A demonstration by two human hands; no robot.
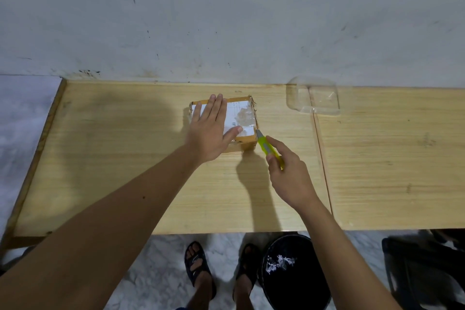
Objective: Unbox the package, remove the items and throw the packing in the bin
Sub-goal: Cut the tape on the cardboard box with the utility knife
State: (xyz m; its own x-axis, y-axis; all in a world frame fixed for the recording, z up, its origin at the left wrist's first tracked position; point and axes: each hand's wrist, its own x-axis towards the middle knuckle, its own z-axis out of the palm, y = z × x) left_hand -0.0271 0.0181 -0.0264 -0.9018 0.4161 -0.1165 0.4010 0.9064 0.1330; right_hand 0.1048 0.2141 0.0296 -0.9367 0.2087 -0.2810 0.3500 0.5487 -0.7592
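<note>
Cutting tape: left hand (210,128) splayed flat, pinning box (242,121); right hand (289,171) pinching yellow cutter (267,147) at box's near-right corner. Next prob. needing steady slice along seam.

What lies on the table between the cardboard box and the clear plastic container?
Nothing: in the head view, bare wooden table separates the cardboard box from the clear plastic container.

No writing can be read anywhere. The white label (235,118) on top of the cardboard box (245,139) carries a few faint dark marks, but they are too small and blurred to make out as words or numbers.
</note>
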